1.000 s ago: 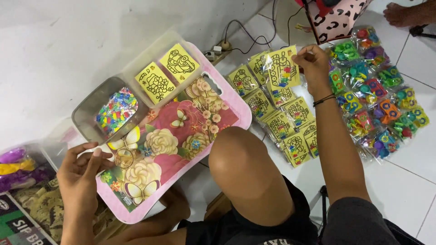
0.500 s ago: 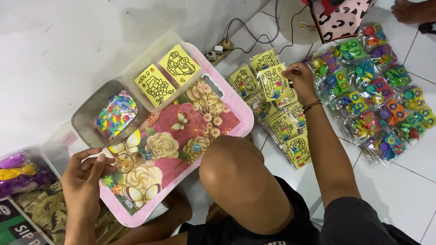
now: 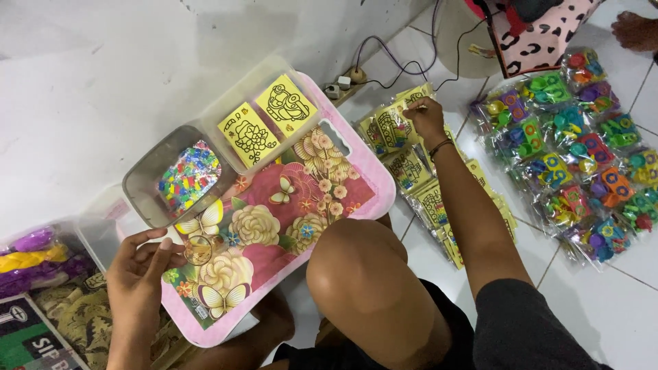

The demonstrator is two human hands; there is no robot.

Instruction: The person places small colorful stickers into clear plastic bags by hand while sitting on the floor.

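Note:
My left hand [image 3: 140, 270] rests at the near-left edge of a pink flowered tray [image 3: 356, 188], fingers curled beside a small clear ring-shaped thing on the tray; whether it grips that thing I cannot tell. My right hand [image 3: 425, 115] reaches across to a pile of yellow picture cards in clear bags [image 3: 418, 185] on the tiled floor and pinches the top of one. Two yellow picture cards [image 3: 267, 120] lie in a clear box at the tray's far edge. My bent knee [image 3: 356, 274] rises between my arms.
A clear tub of small colourful pieces [image 3: 188, 177] sits on the tray's left. Bags of bright plastic toys [image 3: 582, 151] cover the floor at right. A power strip with cables [image 3: 343, 82] lies by the wall. Purple and yellow items [image 3: 34, 257] sit at far left. Another person's foot [image 3: 634, 31] shows at top right.
My right hand has drawn left from the toy bags onto the yellow card pile. The left hand has stayed at the tray's corner, and the view has shifted slightly.

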